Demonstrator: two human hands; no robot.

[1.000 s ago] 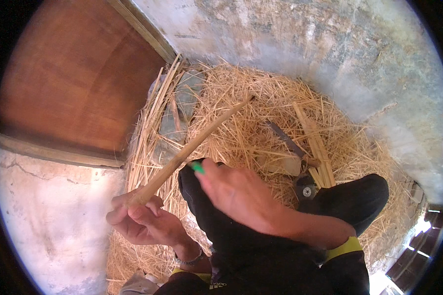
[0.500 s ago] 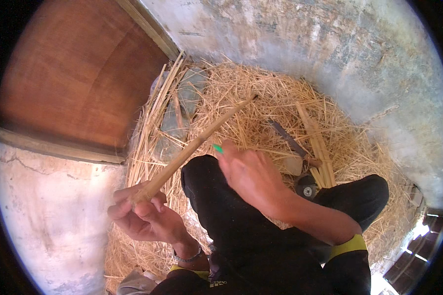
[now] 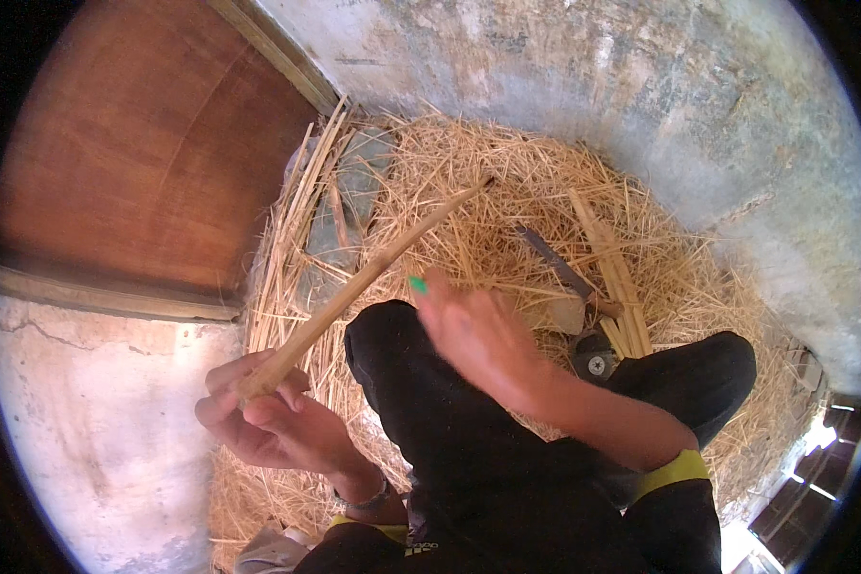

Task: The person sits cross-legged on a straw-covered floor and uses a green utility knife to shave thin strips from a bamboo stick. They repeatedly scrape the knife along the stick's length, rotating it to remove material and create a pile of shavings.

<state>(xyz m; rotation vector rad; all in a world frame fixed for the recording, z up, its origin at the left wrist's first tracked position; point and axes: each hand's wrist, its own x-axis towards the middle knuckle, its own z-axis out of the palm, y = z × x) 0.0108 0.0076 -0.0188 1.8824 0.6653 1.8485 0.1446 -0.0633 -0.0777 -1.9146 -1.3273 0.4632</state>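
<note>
My left hand (image 3: 277,421) is closed around the lower end of a long tan bamboo stick (image 3: 359,282). The stick slants up and away to the right, and its far end is dark. My right hand (image 3: 474,340), slightly blurred, is curled shut in front of my knee, just right of the stick. A bright green tip (image 3: 418,285) sticks out by its fingers; the rest of that thing is hidden in the hand. A dark-bladed knife with a wooden handle (image 3: 560,265) lies on the straw beyond my right hand.
Loose straw (image 3: 450,153) covers the floor. Split bamboo strips (image 3: 607,258) lie right of the knife, and more thin strips (image 3: 301,206) rest by the grey stones (image 3: 359,187) at left. A brown door panel (image 3: 153,143) and a stained wall (image 3: 622,86) enclose the corner.
My left hand and the bamboo stick have shifted slightly left. The right hand, still closed by the green-tipped thing, has moved a little to the left too.
</note>
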